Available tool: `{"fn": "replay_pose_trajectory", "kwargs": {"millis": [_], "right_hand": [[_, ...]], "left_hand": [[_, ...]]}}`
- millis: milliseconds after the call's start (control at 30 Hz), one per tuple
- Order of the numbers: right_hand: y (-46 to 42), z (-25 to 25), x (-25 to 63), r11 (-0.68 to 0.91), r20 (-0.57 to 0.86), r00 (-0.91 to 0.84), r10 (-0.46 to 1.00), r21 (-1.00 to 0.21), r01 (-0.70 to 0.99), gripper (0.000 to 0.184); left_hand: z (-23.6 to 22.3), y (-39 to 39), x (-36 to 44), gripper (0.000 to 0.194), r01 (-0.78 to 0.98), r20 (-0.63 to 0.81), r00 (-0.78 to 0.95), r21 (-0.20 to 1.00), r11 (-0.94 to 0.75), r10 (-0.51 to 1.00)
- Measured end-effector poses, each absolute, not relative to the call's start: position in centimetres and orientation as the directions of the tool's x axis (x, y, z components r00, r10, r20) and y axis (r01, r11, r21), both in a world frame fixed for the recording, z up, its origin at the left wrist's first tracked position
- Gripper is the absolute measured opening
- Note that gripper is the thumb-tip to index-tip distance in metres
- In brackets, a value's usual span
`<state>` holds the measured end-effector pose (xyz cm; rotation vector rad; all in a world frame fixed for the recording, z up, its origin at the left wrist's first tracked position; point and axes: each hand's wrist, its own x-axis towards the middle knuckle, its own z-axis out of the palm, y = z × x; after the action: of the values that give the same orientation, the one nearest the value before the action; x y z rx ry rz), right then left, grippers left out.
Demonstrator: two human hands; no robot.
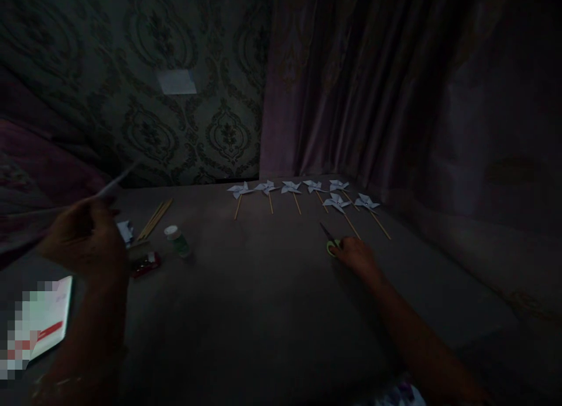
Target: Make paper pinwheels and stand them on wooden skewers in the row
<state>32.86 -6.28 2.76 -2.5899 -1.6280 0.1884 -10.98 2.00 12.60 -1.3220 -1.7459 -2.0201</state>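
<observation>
Left of the capped bottle (179,242), we pinch blurred white paper (109,187) in our raised left hand (90,236); to its right, our right hand (357,256) grips green-handled scissors (330,249). Firm fingers on the loops and blades turned away serve us best. Dimness obscures our fingertips; the frame crops a patterned object (401,394).

My left hand (88,239) is motion-blurred, its fingertips too dark to read. Tablet (44,321) pixelated, cut by left edge. Bottom-edge item (401,394) cropped, unidentifiable.
</observation>
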Motion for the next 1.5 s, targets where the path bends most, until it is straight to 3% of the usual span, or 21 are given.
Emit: {"fn": "replay_pose_trajectory", "kwargs": {"millis": [67,167,300,500,600,667,733,800,933,1000,1167,1300,1500], "right_hand": [[-6.1,2.7,33.1,-0.435,-0.074,0.429,0.900,-0.118,0.893,0.038],[-5.5,3.1,33.5,-0.436,-0.131,0.421,0.898,-0.126,0.891,0.036],[-4.8,3.8,33.8,-0.461,-0.237,0.422,0.875,-0.141,0.876,0.034],[-5.0,3.6,34.4,-0.452,-0.242,0.402,0.883,-0.207,0.868,0.040],[-4.7,3.4,34.2,-0.444,-0.195,0.400,0.896,-0.350,0.825,0.037],[-4.4,3.4,33.3,-0.421,-0.142,0.417,0.898,-0.553,0.719,0.029],[-4.0,3.4,32.0,-0.368,-0.154,0.404,0.902,-0.764,0.530,0.026],[-3.6,3.4,30.3,-0.320,-0.220,0.316,0.923,-0.895,0.310,0.031],[-2.8,3.2,26.5,-0.283,-0.290,0.100,0.952,-0.956,-0.077,0.040],[-2.4,3.2,24.7,-0.271,-0.283,0.046,0.958,-0.946,-0.179,0.041],[-1.6,3.7,21.3,-0.139,-0.161,0.100,0.982,-0.970,-0.200,0.042],[-1.0,4.6,19.4,-0.046,-0.067,0.138,0.988,-0.987,-0.152,0.038],[-0.1,4.7,17.4,-0.055,-0.096,0.187,0.978,-0.976,-0.212,0.038]], "left_hand": [[11.5,0.7,-8.4,0.027,0.613,0.746,-0.526,0.666,-0.425,0.409],[9.2,-1.0,-5.1,0.027,0.496,0.675,-0.412,0.729,-0.471,0.612],[6.3,-2.8,-2.5,0.028,0.400,0.432,-0.188,0.854,-0.333,0.882],[3.3,-3.4,-1.7,0.024,0.258,0.085,-0.043,0.964,-0.071,0.995],[1.7,-2.8,-2.4,0.026,0.204,-0.029,-0.033,0.978,0.035,0.999],[0.9,-2.4,-2.9,0.034,0.173,-0.086,-0.046,0.980,0.093,0.995],[0.4,-2.2,-3.1,0.040,0.149,-0.113,-0.059,0.981,0.121,0.992],[0.3,-2.0,-3.0,0.038,0.138,-0.110,-0.062,0.983,0.117,0.992],[1.0,-1.6,-2.7,0.034,0.117,-0.074,-0.126,0.989,0.088,0.989],[1.5,-1.5,-2.5,0.036,0.066,-0.056,-0.158,0.996,0.067,0.986],[2.9,-1.0,-2.0,0.041,-0.136,-0.078,-0.203,0.989,0.050,0.976],[3.2,-0.6,-1.4,0.041,-0.184,-0.091,-0.195,0.981,0.055,0.977],[3.0,-0.1,-0.6,0.037,-0.256,-0.116,-0.170,0.964,0.070,0.979]]}}
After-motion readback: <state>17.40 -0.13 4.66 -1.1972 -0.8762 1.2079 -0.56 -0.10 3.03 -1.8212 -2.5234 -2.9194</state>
